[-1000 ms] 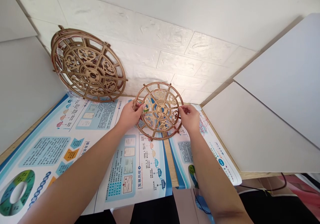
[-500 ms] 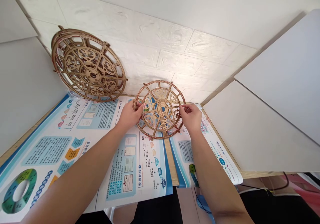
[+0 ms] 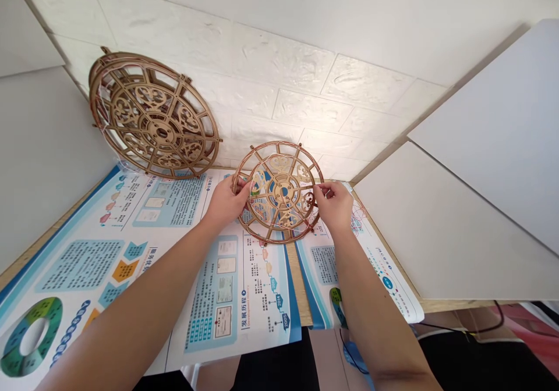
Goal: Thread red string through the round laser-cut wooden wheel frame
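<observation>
A round, openwork wooden wheel (image 3: 285, 189) with scroll patterns, spokes and thin wire around its rim is held up over the table. My left hand (image 3: 227, 202) pinches its left rim between thumb and fingers. On the opposite side, my right hand (image 3: 334, 205) grips the right rim the same way. Larger brown wheels of similar pattern (image 3: 161, 132) lean stacked against the wall at the back left, with wire along their edge. Neither hand touches them.
Printed posters (image 3: 87, 263) cover the wooden table (image 3: 297, 272). A white brick-pattern wall (image 3: 262, 59) rises behind. White panels (image 3: 458, 222) stand at right and left. Tangled thin red wire (image 3: 358, 216) lies beyond my right hand. A black cable hangs at the lower right.
</observation>
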A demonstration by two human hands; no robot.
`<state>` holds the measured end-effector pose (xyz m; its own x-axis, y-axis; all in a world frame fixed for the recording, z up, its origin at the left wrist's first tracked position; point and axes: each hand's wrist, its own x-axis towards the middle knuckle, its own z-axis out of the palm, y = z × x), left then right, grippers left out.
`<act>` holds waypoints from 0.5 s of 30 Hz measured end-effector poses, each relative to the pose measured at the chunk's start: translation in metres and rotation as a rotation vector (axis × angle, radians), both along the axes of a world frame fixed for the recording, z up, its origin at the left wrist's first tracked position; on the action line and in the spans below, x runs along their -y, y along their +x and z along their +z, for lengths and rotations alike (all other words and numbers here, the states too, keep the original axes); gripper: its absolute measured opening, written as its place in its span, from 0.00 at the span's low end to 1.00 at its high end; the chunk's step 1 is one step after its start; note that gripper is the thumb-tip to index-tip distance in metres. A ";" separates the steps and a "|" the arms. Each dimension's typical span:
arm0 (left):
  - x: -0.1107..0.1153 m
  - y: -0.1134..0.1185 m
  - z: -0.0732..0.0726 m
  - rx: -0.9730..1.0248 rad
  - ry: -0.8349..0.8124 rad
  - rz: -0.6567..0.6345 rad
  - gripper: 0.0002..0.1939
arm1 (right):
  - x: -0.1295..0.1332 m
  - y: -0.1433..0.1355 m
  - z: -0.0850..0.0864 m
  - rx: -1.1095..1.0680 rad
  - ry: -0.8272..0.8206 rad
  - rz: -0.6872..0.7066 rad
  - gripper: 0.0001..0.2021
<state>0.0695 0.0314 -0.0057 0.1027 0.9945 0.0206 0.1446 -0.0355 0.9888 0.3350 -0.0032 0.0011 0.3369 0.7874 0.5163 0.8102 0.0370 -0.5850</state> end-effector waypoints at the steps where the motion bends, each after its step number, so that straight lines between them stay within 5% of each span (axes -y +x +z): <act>1: 0.000 0.000 0.000 0.000 0.001 -0.001 0.14 | 0.000 0.000 0.000 -0.002 -0.003 0.003 0.10; 15: -0.004 -0.001 -0.005 0.008 -0.014 -0.001 0.15 | -0.001 0.002 0.001 -0.007 0.014 0.025 0.09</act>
